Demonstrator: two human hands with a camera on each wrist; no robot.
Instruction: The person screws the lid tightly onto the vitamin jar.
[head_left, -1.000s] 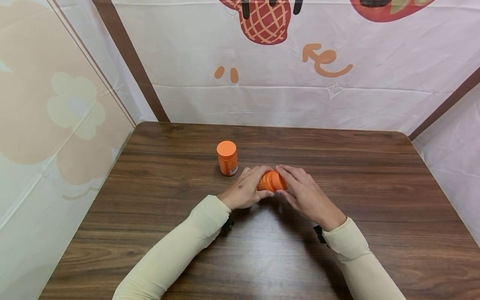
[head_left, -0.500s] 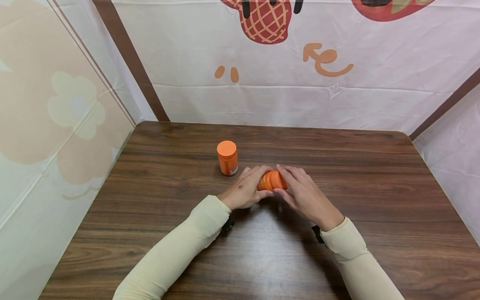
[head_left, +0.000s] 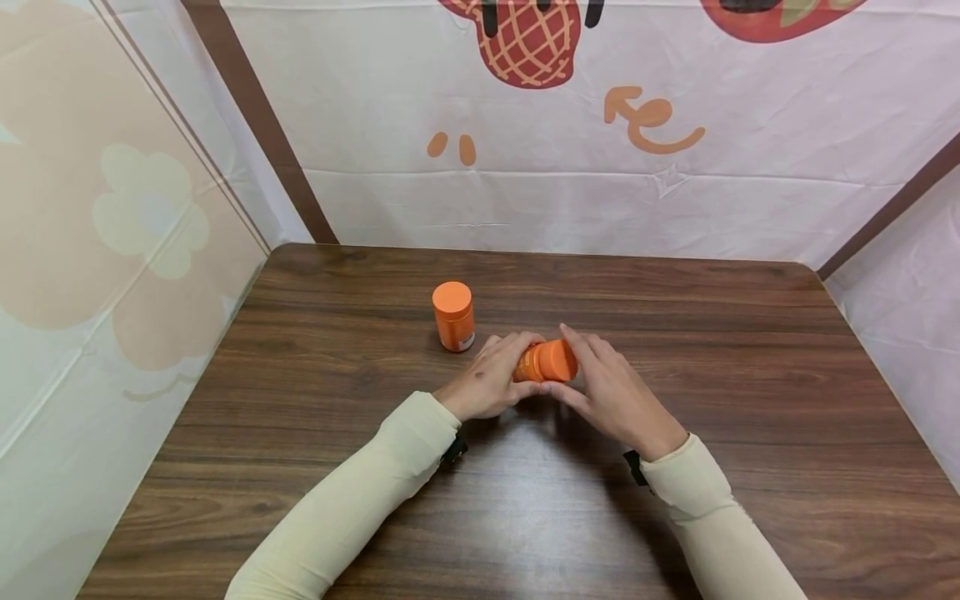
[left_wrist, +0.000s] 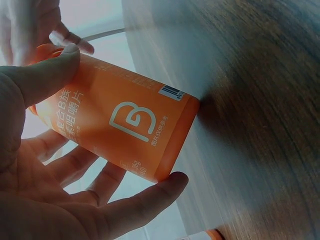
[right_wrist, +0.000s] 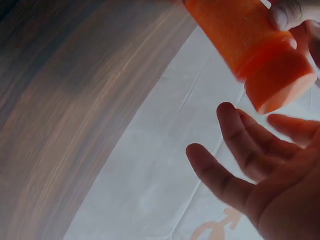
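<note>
Orange and cylindrical, a capped bottle with white lettering (left_wrist: 125, 112) is clamped between the left hand's (head_left: 486, 381) thumb and fingers. Tilted onto its side, it lies between the two hands; a barcode shows near its base, where one left fingertip reaches the edge. Its smooth, round orange cap (head_left: 558, 361) faces the right hand (head_left: 617, 393), whose thumb and fingers stand apart about it. In the right wrist view several of those fingertips are clear of the cap; whether the thumb touches it, I cannot tell. In the head view the two thumb tips nearly meet.

Cream long sleeves (head_left: 352, 504) cover both forearms, with a small black device (head_left: 454, 450) under the left wrist. Just beyond the left hand, a second orange cylindrical bottle (head_left: 454, 323) stands upright, cap on, upon the dark wood-grain table (head_left: 337, 333). Behind hangs a pale, creased fabric backdrop (head_left: 555, 200) with printed cartoon shapes.
</note>
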